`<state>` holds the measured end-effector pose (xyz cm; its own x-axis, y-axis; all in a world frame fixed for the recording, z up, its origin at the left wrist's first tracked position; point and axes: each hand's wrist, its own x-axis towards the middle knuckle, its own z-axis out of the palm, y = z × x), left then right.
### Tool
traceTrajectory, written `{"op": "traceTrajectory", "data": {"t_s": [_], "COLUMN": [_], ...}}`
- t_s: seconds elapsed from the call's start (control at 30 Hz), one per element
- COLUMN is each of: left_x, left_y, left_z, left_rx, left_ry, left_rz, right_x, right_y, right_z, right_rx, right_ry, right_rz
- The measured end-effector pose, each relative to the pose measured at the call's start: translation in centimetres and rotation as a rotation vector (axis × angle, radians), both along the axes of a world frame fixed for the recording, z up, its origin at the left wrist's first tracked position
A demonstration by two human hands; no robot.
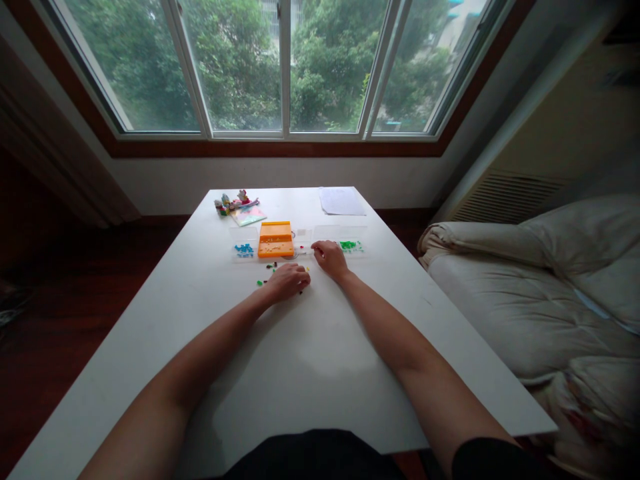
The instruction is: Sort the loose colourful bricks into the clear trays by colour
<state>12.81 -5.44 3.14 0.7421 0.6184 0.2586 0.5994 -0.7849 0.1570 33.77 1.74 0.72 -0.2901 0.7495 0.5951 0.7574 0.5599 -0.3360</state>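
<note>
My left hand rests knuckles-up on the white table, fingers curled down over a scatter of tiny coloured pieces; what it holds is hidden. My right hand lies just right of it, fingers bent down at the edge of a clear tray that holds small green pieces. An orange box sits behind my left hand, with a clear tray of blue pieces to its left.
A small built toy model on a coloured sheet and a sheet of white paper lie at the table's far end under the window. A cream padded sofa stands close along the table's right side. Dark wooden floor lies to the left.
</note>
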Motion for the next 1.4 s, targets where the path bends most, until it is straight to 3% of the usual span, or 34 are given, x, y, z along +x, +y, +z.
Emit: {"op": "traceTrajectory", "data": {"t_s": [0.23, 0.57, 0.7, 0.87, 1.13, 1.4], "left_x": [-0.2, -6.7, -8.1, -8.1, -7.7, -7.1], "left_y": [0.2, 6.2, 7.8, 7.5, 5.0, 3.9], "left_z": [0.2, 1.4, 1.0, 0.4, 0.0, -0.4], "left_rx": [0.030, 0.046, 0.053, 0.062, -0.022, -0.041], "left_ry": [-0.060, -0.315, -0.301, -0.311, -0.168, -0.081], "left_rz": [0.043, 0.581, 0.695, 0.684, 0.430, 0.451], "right_x": [0.1, 0.1, 0.0, -0.7, -2.3, -2.7], "right_y": [0.0, 0.1, 0.1, -0.2, -1.1, -1.3], "right_z": [-0.1, 0.0, 0.1, 0.5, 0.7, 0.6], "right_rx": [0.007, -0.038, -0.031, -0.033, -0.029, -0.044], "right_ry": [0.002, 0.002, -0.001, 0.004, 0.029, -0.032], "right_rz": [0.002, -0.025, -0.025, 0.007, 0.079, 0.104]}}
